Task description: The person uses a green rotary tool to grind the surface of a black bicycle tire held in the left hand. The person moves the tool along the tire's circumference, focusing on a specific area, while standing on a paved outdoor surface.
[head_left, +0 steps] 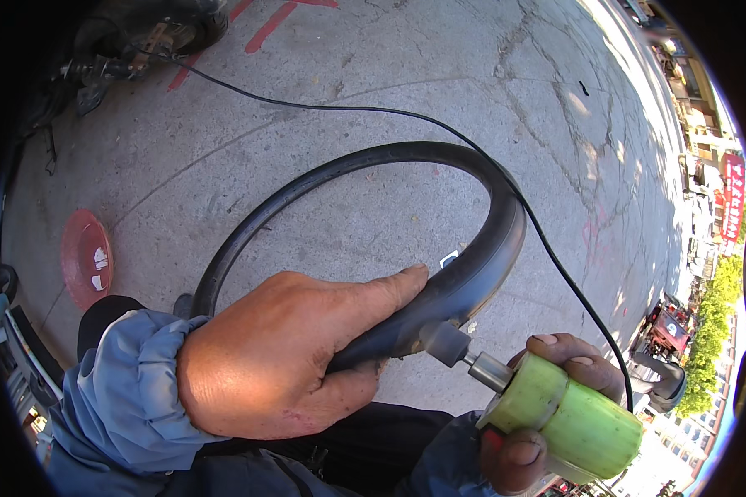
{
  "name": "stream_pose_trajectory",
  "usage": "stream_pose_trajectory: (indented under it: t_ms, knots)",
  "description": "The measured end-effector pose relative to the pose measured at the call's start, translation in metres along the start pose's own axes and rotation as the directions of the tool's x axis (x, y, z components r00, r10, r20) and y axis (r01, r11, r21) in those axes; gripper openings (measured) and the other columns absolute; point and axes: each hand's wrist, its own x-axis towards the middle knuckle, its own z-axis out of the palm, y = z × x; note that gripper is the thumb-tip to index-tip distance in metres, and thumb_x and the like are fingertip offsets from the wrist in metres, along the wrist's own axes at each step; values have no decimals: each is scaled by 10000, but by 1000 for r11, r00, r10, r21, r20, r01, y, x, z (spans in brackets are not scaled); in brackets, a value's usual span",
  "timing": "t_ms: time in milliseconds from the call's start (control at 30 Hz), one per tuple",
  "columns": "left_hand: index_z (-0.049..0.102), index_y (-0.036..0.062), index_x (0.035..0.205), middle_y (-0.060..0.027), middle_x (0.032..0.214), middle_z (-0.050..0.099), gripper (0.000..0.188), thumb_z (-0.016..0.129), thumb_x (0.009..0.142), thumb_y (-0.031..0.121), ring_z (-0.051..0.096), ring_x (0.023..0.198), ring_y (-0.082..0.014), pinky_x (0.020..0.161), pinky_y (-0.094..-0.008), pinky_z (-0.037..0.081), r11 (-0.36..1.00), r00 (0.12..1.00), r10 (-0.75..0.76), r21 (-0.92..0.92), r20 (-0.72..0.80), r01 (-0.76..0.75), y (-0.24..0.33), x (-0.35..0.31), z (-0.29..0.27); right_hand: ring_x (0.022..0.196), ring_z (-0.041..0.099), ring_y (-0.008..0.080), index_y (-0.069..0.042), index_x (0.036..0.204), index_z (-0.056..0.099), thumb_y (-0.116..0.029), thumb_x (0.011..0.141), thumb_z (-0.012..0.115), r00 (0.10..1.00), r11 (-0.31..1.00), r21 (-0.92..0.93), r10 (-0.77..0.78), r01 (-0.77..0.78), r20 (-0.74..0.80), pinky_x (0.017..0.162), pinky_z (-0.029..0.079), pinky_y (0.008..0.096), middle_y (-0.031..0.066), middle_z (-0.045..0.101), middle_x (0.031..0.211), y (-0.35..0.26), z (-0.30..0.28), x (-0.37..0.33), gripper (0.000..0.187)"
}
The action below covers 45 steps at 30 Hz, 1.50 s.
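My left hand [269, 356] grips a black rubber inner tube [468, 269], its index finger stretched along the top and its thumb underneath. The tube stands out in a big loop above the ground. In my right hand [515, 460] is a small yellow-green electric grinder [584, 422], with fingers over its top and the thumb at its near side. A dark, rounded grinding head [445, 343] sits on the metal chuck [491, 372] and meets the tube's edge just right of my left hand. Whether it spins cannot be told.
From the grinder a black cord [373, 108] runs across the tube to the far left. There stands a dark wheeled machine [141, 41]. A reddish basin [68, 261] with white scraps lies at left on cracked concrete [423, 58]. A red vehicle [668, 325] is at right.
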Motion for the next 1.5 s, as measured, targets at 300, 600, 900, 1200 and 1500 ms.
stream_pose_trajectory:
  t_ms: [300, 600, 900, 1200, 1500]
  knots:
    - [396, -29, 1433, -139, 875, 689, 698, 658, 786, -43, 684, 729, -145, 661, -264, 536, 1000, 1000, 8, 0, 4, -8, 2, 3, 1, 863, 658, 344, 58, 1122, 478, -346, 711, 849, 1000, 1000, 6, -9, 9, -3, 754, 551, 376, 252, 622, 935, 0, -1, -3, 686]
    - [389, -26, 1438, -141, 880, 692, 697, 647, 791, -50, 683, 708, -138, 641, -261, 536, 999, 1000, 8, -36, -3, -8, 0, 2, 2, 871, 655, 339, 52, 1127, 468, -373, 733, 837, 996, 1000, 5, -27, 27, 87, 770, 544, 368, 260, 625, 938, 5, -5, -2, 686]
    - [390, -32, 1435, -161, 909, 698, 694, 658, 795, -45, 692, 729, -144, 653, -264, 547, 1000, 1000, 24, -16, -6, -24, -2, 2, 2, 864, 656, 337, 49, 1124, 470, -380, 722, 845, 995, 1000, -1, -6, 6, 97, 764, 546, 372, 255, 624, 942, 4, -7, -1, 697]
    - [392, -31, 1434, -166, 917, 700, 699, 662, 789, -48, 697, 721, -149, 640, -264, 550, 999, 1000, 18, -30, 2, -18, 0, 3, 1, 871, 659, 341, 51, 1122, 474, -372, 716, 850, 999, 1000, 4, 8, -8, 38, 768, 551, 381, 257, 625, 937, 2, -2, -2, 696]
    - [390, -37, 1433, -173, 910, 701, 703, 658, 784, -55, 695, 682, -148, 608, -258, 549, 999, 999, 34, -10, -9, -34, -1, 3, 1, 882, 657, 330, 45, 1136, 463, -355, 721, 856, 988, 1000, 31, -8, 3, 153, 784, 543, 371, 261, 631, 949, 4, -11, -2, 698]
